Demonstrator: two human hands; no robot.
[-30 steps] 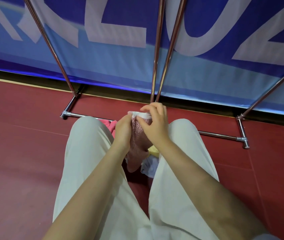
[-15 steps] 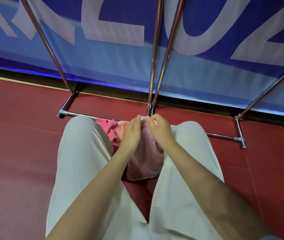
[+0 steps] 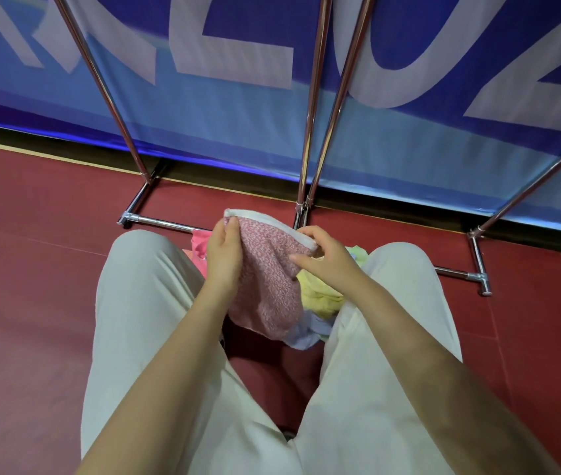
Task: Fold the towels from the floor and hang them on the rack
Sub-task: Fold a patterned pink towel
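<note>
Since half a second back the hands have moved apart along the white hem, so the pink speckled towel (image 3: 265, 282) now shows wider between the knees. It hangs in the air over the floor pile, hem uppermost, body bunched and drooping.

Left hand (image 3: 224, 258) grips the hem's left corner, fingers curled round it. Right hand (image 3: 327, 260) pinches the hem's right end, thumb lying across the cloth's face.

Step, as I read it: opening the towel out flat before the first fold. Nothing folded yet, nothing hung.

Next needs: pull the hem taut, shake the lower part loose, find the bottom corners. Lower edge is crumpled, so corners can't be located from here.

Below it: yellow towel (image 3: 320, 293) and pale blue towel (image 3: 306, 332) just beside the right knee, bright pink towel (image 3: 200, 243) behind the left hand. Chrome rack (image 3: 309, 132) stands just beyond on the red floor (image 3: 32, 286); its upper rails are out of view.
</note>
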